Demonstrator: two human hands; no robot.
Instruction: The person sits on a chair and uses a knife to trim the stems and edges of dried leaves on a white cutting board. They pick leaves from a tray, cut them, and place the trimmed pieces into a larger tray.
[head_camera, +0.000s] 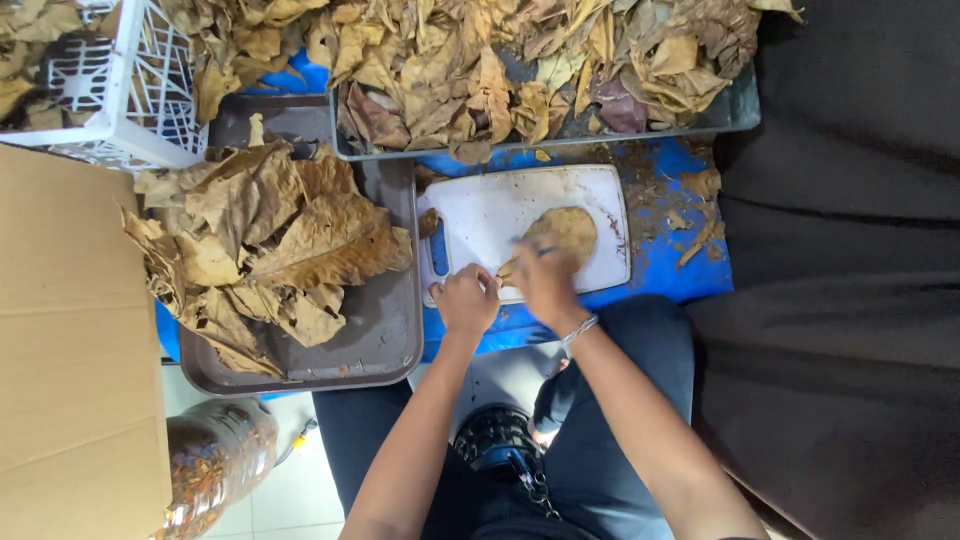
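Two hands at the near edge of the white cutting board (500, 215), which lies on a blue sheet (670, 270). My left hand (466, 298) is curled into a loose fist at the board's lower rim; whether it grips anything I cannot tell. My right hand (545, 280) is blurred, fingers bent down onto the rounded tan leaf piece (568, 230) that lies flat on the board's right half; a thin dark tool seems to sit in the fingers, not clear enough to name. Left of the board: brown tray (385, 330) carrying large dried leaves (290, 240). Beyond the board: grey tray (735, 110) heaped with more dried leaves. White plastic crate (120, 90) at far left, cardboard box (70, 350) beside the brown tray
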